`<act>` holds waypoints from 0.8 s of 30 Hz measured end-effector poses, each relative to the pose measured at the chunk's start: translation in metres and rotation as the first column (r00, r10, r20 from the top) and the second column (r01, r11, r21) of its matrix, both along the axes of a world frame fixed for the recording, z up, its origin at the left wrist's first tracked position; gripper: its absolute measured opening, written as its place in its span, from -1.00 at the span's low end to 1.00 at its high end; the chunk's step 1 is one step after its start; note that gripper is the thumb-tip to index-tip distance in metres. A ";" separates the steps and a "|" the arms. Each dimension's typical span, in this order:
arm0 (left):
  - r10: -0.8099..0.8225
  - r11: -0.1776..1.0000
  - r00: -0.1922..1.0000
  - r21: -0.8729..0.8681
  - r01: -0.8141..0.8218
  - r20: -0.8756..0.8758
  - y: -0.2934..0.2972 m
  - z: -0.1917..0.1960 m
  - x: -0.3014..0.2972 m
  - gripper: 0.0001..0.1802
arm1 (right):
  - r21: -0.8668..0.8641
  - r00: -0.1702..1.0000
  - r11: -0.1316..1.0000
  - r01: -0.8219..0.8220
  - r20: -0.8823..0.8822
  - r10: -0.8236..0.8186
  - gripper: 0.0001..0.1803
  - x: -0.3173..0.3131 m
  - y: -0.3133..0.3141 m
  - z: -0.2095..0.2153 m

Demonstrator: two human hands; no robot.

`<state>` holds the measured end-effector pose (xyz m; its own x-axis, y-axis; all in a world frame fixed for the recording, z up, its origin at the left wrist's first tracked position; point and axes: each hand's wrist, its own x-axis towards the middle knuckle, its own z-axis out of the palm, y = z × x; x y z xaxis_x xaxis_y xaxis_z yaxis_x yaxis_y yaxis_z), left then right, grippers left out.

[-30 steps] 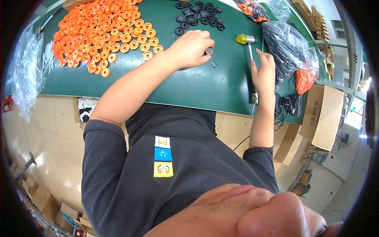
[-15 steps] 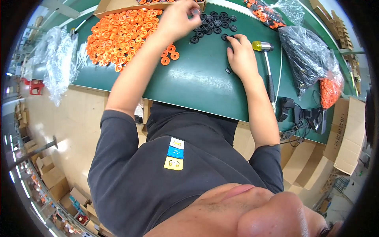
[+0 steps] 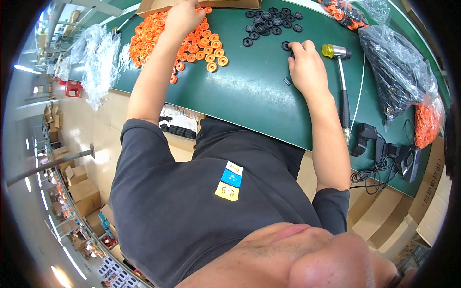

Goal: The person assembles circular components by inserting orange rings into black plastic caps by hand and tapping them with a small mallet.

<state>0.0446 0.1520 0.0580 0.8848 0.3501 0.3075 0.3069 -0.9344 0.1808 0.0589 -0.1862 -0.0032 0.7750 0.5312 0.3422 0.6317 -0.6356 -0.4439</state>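
Observation:
My left hand [image 3: 184, 18] reaches to the far side of the green table, over the orange wheels [image 3: 149, 36] and beside a cardboard box's near wall. Its fingers are curled together, and what they hold, if anything, is hidden. My right hand [image 3: 308, 65] rests lower on the table, its fingers bent, the tips on a small black wheel [image 3: 285, 46]. Just left of that hand lies a short black cylindrical piece [image 3: 287, 81]. Several more black wheels [image 3: 266, 23] are spread out between the two hands, farther back.
A hammer [image 3: 343, 86] with a yellow-and-black head lies right of my right hand. Beyond it sit bags of black parts [image 3: 396, 72] and orange parts [image 3: 427, 122], plus a black strapped device with cables [image 3: 367, 139]. Clear plastic [image 3: 101, 60] hangs over the left edge. The cardboard box [image 3: 221, 5] stands at the back.
My left hand has moved left, from beside the black wheels to the orange pile near the box. My right hand stays at the same black wheel. The whole view has shifted a little.

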 end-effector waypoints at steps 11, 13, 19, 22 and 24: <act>-0.268 0.954 0.944 0.194 0.231 0.193 -0.052 -0.015 -0.003 -0.86 | 0.064 0.998 0.997 0.036 -0.054 -0.032 -0.63 0.001 0.000 0.000; -0.455 0.882 0.776 0.098 0.461 0.437 -0.063 -0.018 -0.003 -0.86 | 0.100 0.997 0.994 0.046 -0.072 -0.039 -0.63 0.002 0.003 0.003; -0.511 0.627 0.830 -0.562 0.539 0.225 -0.152 -0.029 -0.026 -0.72 | 0.164 0.999 0.986 0.045 -0.038 -0.039 -0.69 0.010 -0.005 -0.004; -0.448 0.204 0.840 -0.880 0.429 0.306 -0.161 -0.047 -0.025 -0.82 | 0.257 0.986 0.965 0.054 -0.166 -0.011 -0.74 0.012 -0.003 -0.004; -0.401 0.129 0.857 -0.906 0.402 0.323 -0.156 -0.058 -0.026 -0.82 | 0.461 0.911 0.876 0.144 -0.407 0.064 -0.74 0.009 0.000 -0.003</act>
<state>0.0182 -0.0040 -0.0001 0.9982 -0.0310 0.0522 -0.0545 -0.0796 0.9953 0.0680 -0.1862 -0.0060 0.9150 0.3510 0.1989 0.3121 -0.3033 -0.9003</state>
